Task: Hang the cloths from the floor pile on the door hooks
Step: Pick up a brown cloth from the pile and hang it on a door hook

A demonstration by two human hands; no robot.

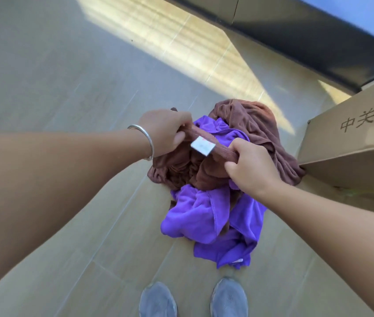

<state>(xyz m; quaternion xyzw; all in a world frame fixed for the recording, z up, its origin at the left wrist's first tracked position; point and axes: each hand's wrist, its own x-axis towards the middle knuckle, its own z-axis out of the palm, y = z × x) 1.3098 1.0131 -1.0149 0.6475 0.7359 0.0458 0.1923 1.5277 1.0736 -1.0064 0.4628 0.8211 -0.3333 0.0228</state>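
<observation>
Cardboard box (350,136), grey shoes (228,298), perhaps sneakers.

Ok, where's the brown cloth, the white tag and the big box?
brown cloth (206,141): head view, on the stretched edge held between both hands.
white tag (202,146): head view, on the middle of the tag on that edge.
cardboard box (350,143): head view, on its printed side face.

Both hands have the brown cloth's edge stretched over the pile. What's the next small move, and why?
Probably lift it straight up. The left hand and right hand grip the brown cloth by its tagged edge, but the rest hangs onto the purple cloth on the floor.
</observation>
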